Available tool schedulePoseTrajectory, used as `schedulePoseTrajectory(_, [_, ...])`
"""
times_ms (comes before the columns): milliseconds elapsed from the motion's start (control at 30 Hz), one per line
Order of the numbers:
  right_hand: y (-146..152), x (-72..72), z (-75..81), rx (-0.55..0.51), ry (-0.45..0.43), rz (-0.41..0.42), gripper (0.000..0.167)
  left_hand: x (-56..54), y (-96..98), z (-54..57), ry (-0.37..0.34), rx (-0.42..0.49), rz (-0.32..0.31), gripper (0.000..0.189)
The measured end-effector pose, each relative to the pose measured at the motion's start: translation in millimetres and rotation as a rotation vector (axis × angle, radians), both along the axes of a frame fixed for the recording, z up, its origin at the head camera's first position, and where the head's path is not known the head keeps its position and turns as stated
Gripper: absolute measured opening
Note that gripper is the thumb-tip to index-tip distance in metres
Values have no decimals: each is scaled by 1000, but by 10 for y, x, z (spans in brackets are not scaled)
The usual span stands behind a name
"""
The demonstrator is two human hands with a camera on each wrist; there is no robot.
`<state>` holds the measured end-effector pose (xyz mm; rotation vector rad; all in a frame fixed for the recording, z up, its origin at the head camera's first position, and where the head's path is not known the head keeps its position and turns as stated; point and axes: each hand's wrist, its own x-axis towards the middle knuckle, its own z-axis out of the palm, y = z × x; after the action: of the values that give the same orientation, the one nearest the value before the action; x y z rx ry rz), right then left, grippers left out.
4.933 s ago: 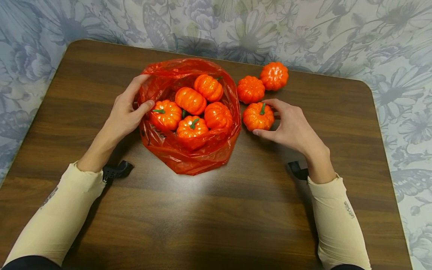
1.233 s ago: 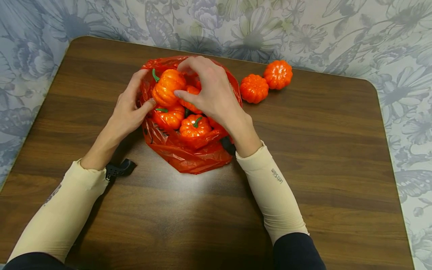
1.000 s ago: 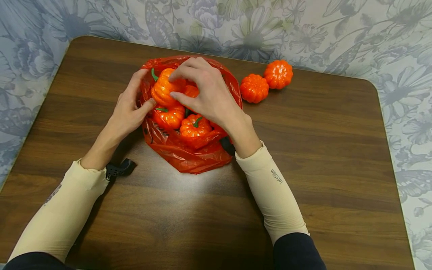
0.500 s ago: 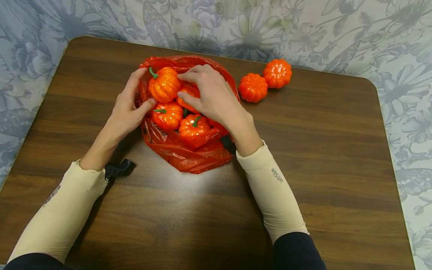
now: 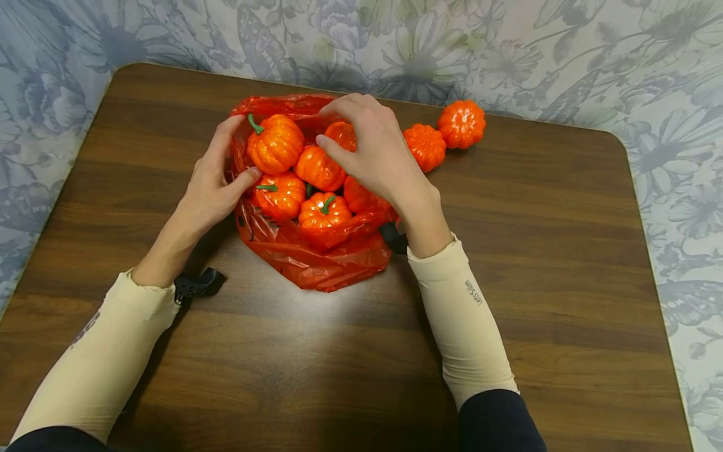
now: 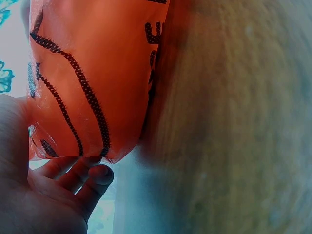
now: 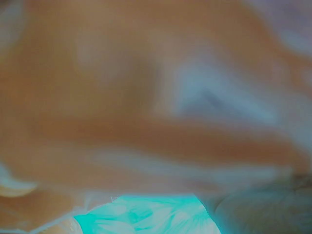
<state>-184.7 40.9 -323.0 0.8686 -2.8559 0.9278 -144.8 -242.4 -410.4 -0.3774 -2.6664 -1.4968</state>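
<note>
a person's left hand [image 5: 217,176] grips the rim of a red plastic bag [image 5: 316,267], thumb over the near edge and fingers along the outer side, as i follow by remote camera. the right hand [image 5: 375,144] hovers over the right part of the bag's mouth, thumb and fingers curved and set wide apart; whether it brushes the plastic or a pumpkin there, i cannot tell from my feed.

six small glossy orange pumpkins show inside the bag: one with a curved green stem [image 5: 277,144] at the back left, tilted; one below it [image 5: 285,196], beside the left thumb; one at the front [image 5: 324,213], stem up; one in the middle [image 5: 320,168]; one at the right [image 5: 361,196] and one at the back [image 5: 341,134], both partly hidden by the right hand.

outside, two more pumpkins, a nearer one [image 5: 426,149] and a farther one [image 5: 462,124], sit side by side on the brown wood-grain table [image 5: 565,251], right of the bag. floral wallpaper [image 5: 418,56] rises behind.

my left wrist view shows black printed lines on the bag; my right wrist view is mostly blur. cream sleeves [image 5: 463,314] cover both forearms.
</note>
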Motion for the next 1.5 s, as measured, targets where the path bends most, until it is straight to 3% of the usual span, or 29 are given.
schedulePoseTrajectory(367, [131,26,-83,-26,31,4,37,12,0,-8,-10,14,-2,77])
schedulePoseTrajectory(600, [392,15,-123,-65,71,-62,41,27,-9,-1,-13,26,6,77])
schedulePoseTrajectory(1133, [1086,-83,-168,-111,73,-207,40,17,0,2,0,10,-10,77])
schedulePoseTrajectory(1500, [1285,-87,-237,-104,51,-256,46,20,10,10,4,16,-16,77])
